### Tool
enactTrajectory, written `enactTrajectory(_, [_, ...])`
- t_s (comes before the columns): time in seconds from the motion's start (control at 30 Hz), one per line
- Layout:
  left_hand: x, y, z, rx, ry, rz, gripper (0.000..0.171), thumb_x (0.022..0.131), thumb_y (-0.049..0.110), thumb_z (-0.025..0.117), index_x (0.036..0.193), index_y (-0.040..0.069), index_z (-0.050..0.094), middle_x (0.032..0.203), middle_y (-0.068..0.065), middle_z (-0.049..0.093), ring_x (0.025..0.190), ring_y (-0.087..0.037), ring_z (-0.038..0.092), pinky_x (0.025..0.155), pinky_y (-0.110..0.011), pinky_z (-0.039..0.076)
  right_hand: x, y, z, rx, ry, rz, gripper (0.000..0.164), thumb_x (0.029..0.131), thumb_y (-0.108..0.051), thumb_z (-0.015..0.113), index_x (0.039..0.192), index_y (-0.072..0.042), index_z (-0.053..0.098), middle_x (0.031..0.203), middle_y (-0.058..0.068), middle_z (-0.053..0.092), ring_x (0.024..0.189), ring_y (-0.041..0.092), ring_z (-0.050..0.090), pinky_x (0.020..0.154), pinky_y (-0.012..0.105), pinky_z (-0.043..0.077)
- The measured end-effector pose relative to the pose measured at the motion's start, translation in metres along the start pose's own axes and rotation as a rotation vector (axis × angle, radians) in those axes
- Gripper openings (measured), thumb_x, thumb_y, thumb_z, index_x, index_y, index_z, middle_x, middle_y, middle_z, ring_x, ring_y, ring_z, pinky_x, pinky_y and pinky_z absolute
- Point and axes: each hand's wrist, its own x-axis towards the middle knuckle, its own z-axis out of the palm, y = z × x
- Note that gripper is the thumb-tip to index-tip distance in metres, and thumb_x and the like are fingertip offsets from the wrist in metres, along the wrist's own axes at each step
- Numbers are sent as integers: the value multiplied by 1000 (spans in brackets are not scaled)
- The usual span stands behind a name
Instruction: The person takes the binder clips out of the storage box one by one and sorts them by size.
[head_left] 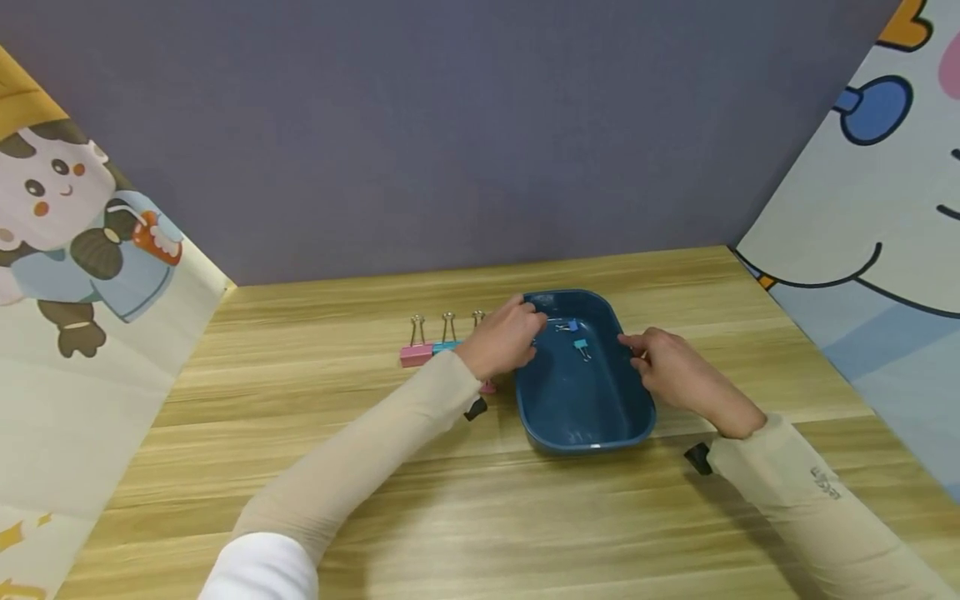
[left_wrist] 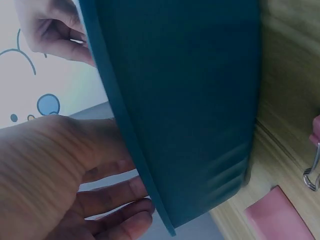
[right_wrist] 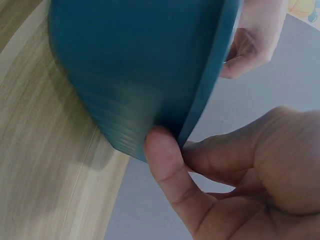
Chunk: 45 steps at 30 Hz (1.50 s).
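A dark blue plastic tray (head_left: 577, 404) sits on the wooden table, with a small blue binder clip (head_left: 572, 325) and a small teal binder clip (head_left: 580, 344) lying inside its far end. My left hand (head_left: 504, 337) grips the tray's left rim near the far corner, fingers (left_wrist: 120, 200) curled over the edge beside the tray wall (left_wrist: 190, 100). My right hand (head_left: 667, 367) pinches the right rim: its thumb (right_wrist: 167, 165) presses the outer wall (right_wrist: 130, 65) and the fingers hook inside.
Left of the tray, binder clips stand in a row: a pink one (head_left: 415, 353), a teal one (head_left: 447, 342), and others partly hidden behind my left hand. A purple wall closes the back. Cartoon-printed panels (head_left: 82, 275) stand at both sides.
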Motion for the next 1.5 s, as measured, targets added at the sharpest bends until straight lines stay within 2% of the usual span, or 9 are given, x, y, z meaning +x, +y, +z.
enactTrajectory(0.2, [5,-1,3,0,-32,-1,30,85,11,69,115,8,68,102,-6,65,92,-19,49,82,-30,43,0,-1,-1,-9,-3,2,40,91,8,50,130,14,46,94,18,54,63,19,46,53,30,40])
enactTrajectory(0.33, [9,-3,7,18,-52,2,23,85,9,69,109,10,70,94,-2,67,85,-17,49,77,-29,43,0,-2,0,-2,-7,5,40,91,8,50,130,14,46,95,19,54,63,18,46,53,29,40])
enactTrajectory(0.47, [13,-2,10,84,-94,-1,14,87,8,65,100,11,72,85,-1,66,80,-17,51,73,-30,45,0,-2,0,1,-8,1,40,91,8,50,130,14,46,95,18,53,64,18,46,53,29,41])
enactTrajectory(0.57, [16,1,12,126,-145,-6,14,89,7,62,99,11,71,82,-3,64,80,-19,53,71,-31,46,0,-1,0,-1,-9,3,40,91,8,50,131,14,46,93,17,53,64,19,46,53,29,40])
enactTrajectory(0.7, [19,7,13,153,-187,-21,17,90,6,59,102,11,70,84,-5,64,79,-20,55,71,-32,47,0,0,0,0,-8,9,41,91,8,50,131,14,46,92,17,53,64,19,46,53,29,40])
enactTrajectory(0.83, [22,9,15,184,-176,-29,18,91,5,56,102,11,70,89,-6,66,81,-21,57,75,-34,48,0,0,0,3,-3,8,41,90,8,50,130,14,46,92,16,53,65,19,47,53,29,40])
enactTrajectory(1.1, [25,13,19,158,-222,-77,25,96,5,50,112,12,67,107,-7,65,93,-24,57,80,-37,49,0,1,1,-3,7,0,40,90,9,50,129,14,47,92,17,53,67,19,47,54,29,40])
enactTrajectory(1.37, [29,18,23,176,-233,-82,26,96,6,51,114,15,67,110,-6,65,94,-24,57,78,-38,50,-1,0,0,-1,-4,9,41,91,8,49,131,13,45,94,18,53,65,19,46,53,29,40])
enactTrajectory(1.5, [30,19,24,181,-237,-69,23,93,10,56,113,15,67,109,-7,65,94,-26,57,78,-39,50,-1,0,-1,-3,-1,5,41,91,8,50,131,13,45,94,18,53,63,18,45,52,28,39])
